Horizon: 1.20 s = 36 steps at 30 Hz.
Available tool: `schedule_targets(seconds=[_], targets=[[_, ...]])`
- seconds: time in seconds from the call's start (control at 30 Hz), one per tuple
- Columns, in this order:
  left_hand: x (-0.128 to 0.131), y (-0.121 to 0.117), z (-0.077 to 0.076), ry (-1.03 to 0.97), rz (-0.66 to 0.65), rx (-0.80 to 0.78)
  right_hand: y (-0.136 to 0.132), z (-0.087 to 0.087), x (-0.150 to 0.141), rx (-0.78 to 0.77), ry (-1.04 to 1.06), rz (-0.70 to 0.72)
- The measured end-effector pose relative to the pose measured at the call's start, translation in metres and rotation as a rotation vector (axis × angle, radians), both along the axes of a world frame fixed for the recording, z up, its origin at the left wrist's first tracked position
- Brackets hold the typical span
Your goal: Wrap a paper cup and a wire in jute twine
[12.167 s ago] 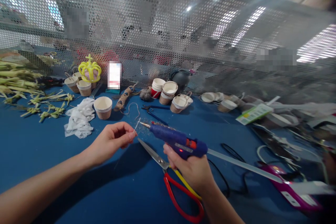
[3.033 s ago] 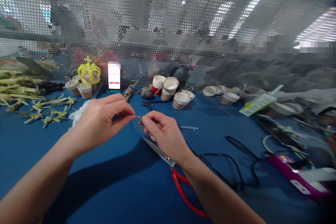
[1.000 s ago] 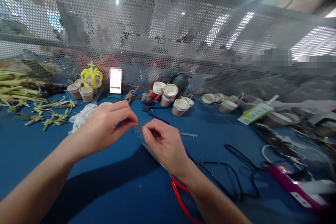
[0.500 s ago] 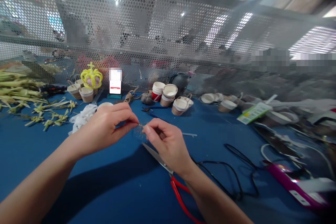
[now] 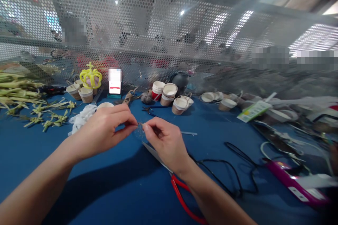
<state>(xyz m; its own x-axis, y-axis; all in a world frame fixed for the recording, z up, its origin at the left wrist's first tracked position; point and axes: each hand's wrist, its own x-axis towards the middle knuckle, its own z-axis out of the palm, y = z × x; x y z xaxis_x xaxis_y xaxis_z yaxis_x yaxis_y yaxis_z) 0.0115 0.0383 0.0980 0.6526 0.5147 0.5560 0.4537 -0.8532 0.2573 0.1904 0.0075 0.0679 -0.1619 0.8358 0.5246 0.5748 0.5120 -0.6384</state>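
Over the blue table [image 5: 105, 190], my left hand [image 5: 105, 126] and my right hand [image 5: 166, 142] meet almost tip to tip. Each is closed in a pinch of thumb and forefinger. Between them runs a thin brown strand [image 5: 140, 124], too small to make out well. Beneath my right hand lies a pair of scissors [image 5: 179, 197] with red handles, its blade pointing up and left. Fine loose fibres [image 5: 139, 133] show on the table under the fingertips. Behind my left hand sits a crumpled white cloth [image 5: 82, 117].
Small paper pots [image 5: 180, 105] and a twine ball [image 5: 146, 97] stand along the perforated metal screen [image 5: 105, 14]. A lit phone [image 5: 114, 82] is propped there beside a yellow crown [image 5: 91, 77]. Husk pieces [image 5: 56, 119] lie left; a black cable [image 5: 229, 165] and purple power strip [image 5: 295, 182] right.
The hands keep the same pinch, with a slightly wider gap showing between the fingertips. The whole view has shifted a little; the scissors and other things rest where they were.
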Motion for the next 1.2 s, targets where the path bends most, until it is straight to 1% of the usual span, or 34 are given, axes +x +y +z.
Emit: schedule_targets(seconds=[0.1, 0.23, 0.37, 0.53, 0.63, 0.73, 0.83, 1.07, 1.2], targets=[[0.000, 0.000, 0.000, 0.028, 0.010, -0.012, 0.000, 0.000, -0.001, 0.034, -0.044, 0.007], [0.001, 0.000, 0.001, 0.067, 0.006, -0.012, 0.001, 0.000, -0.001, 0.066, -0.079, 0.050], [0.001, 0.001, 0.003, 0.083, -0.034, -0.039, 0.001, 0.001, -0.001, 0.043, -0.108, 0.104], [-0.003, 0.004, 0.006, 0.042, -0.112, -0.207, 0.001, 0.004, 0.000, -0.048, -0.062, 0.238], [-0.005, 0.006, 0.005, 0.020, -0.126, -0.301, -0.001, 0.006, 0.001, -0.127, 0.023, 0.273], [-0.005, 0.006, 0.005, 0.007, -0.133, -0.336, -0.002, 0.008, 0.001, -0.202, 0.120, 0.277], [-0.004, 0.004, 0.005, -0.017, -0.125, -0.334, -0.002, 0.009, 0.002, -0.250, 0.184, 0.264], [0.001, 0.001, 0.003, -0.074, -0.040, -0.271, -0.001, 0.006, 0.001, -0.269, 0.264, 0.182], [0.006, -0.001, -0.001, -0.095, 0.001, -0.194, 0.000, 0.005, 0.000, -0.264, 0.277, 0.123]])
